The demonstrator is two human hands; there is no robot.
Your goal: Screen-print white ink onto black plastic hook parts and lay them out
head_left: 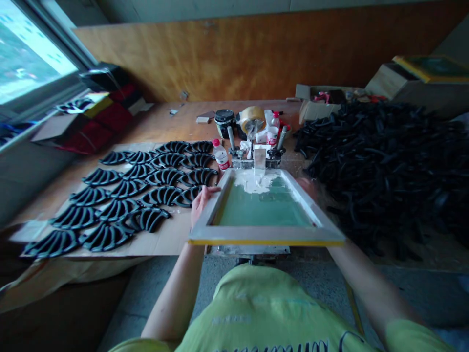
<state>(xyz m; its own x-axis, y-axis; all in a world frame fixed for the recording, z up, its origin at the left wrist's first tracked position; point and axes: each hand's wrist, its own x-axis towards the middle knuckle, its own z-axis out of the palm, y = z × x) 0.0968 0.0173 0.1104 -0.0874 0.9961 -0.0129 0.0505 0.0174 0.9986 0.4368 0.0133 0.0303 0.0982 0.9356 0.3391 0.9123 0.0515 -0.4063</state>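
A framed screen (267, 235) with green mesh and white paste near its far edge is tilted up in front of me, joined to a metal clamp fixture (256, 162). My left hand (201, 204) is at the frame's left side, partly behind it, with fingers together against the edge. On the right side, my right hand (308, 187) is smeared by motion and mostly hidden beyond the frame; its fingers cannot be made out. Curved black ribbed parts (110, 210) lie in rows on cardboard to the left. A large heap of black parts (381, 171) covers the right side.
Behind the fixture stand a red-capped bottle (221, 155), a dark jar (224, 122), a tape roll (252, 117) and a cup (272, 135). Red boxes (93, 132) sit by the window. An open carton (318, 111) and a yellow-edged frame (434, 68) are at the back right.
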